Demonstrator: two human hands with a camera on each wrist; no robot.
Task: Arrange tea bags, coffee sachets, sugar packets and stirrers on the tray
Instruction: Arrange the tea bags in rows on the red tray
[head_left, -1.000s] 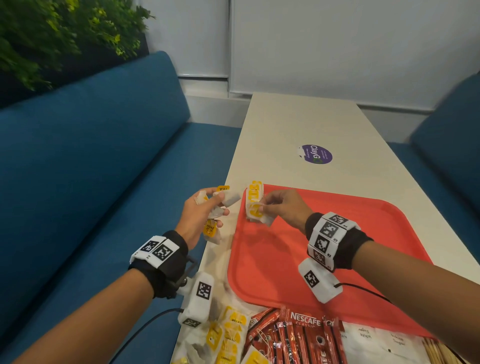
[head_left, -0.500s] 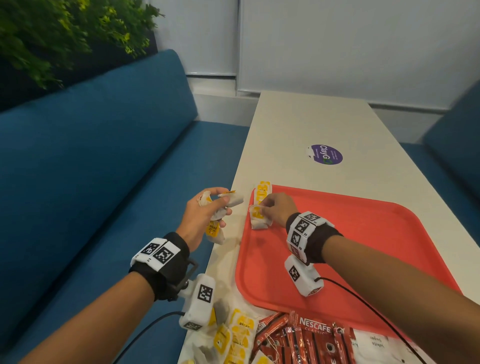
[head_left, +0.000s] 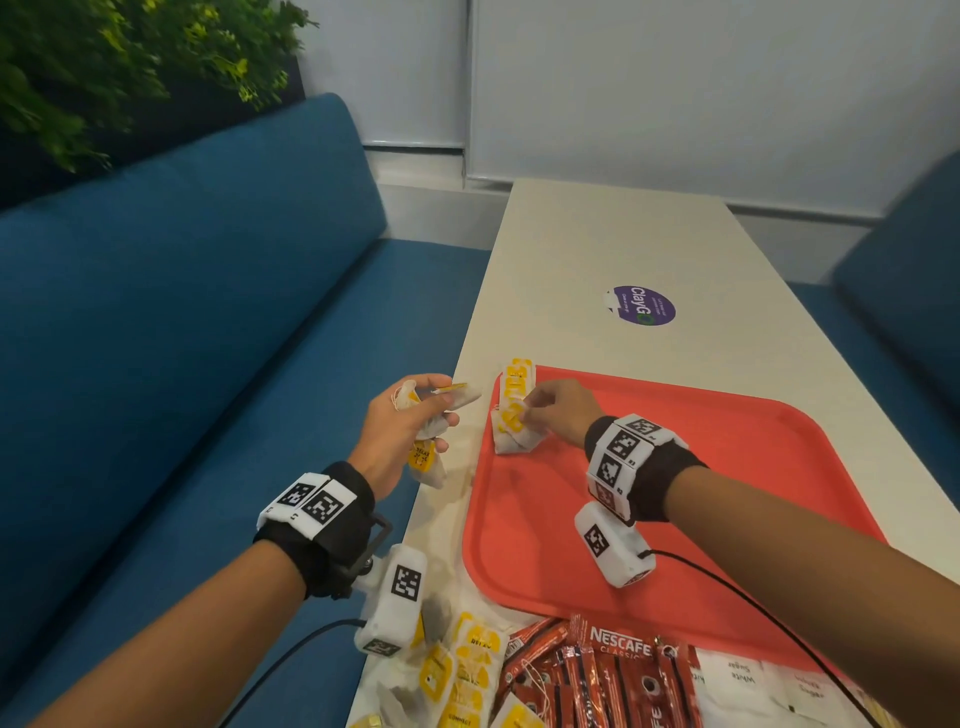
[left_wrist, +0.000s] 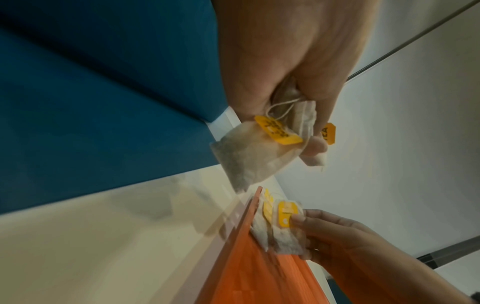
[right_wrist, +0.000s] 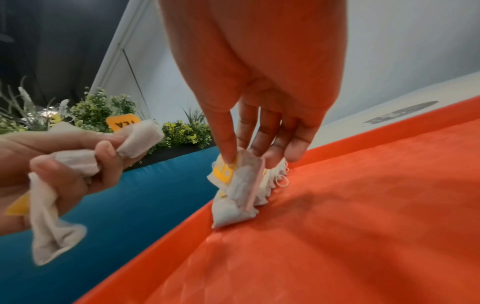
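Note:
A red tray (head_left: 675, 499) lies on the white table. At its far left corner a short row of tea bags (head_left: 515, 415) with yellow tags stands on edge against the rim. My right hand (head_left: 545, 410) pinches the nearest tea bag (right_wrist: 239, 197) of that row, thumb on its yellow tag, with the bag's bottom touching the tray floor (right_wrist: 337, 226). Left of the tray, above the table edge, my left hand (head_left: 400, 426) grips a bunch of tea bags (left_wrist: 246, 156), one hanging below the fist.
Near the table's front edge lie loose tea bags (head_left: 467, 670), red Nescafe sachets (head_left: 597, 675) and white sugar packets (head_left: 737, 675). A purple sticker (head_left: 643, 305) marks the table beyond the tray. Blue benches (head_left: 182, 364) flank the table, and a plant (head_left: 104, 67) stands at the far left.
My right hand has lowered its tea bag from above the tray's corner down against the row at the left rim. My left hand has stayed in place with its bunch.

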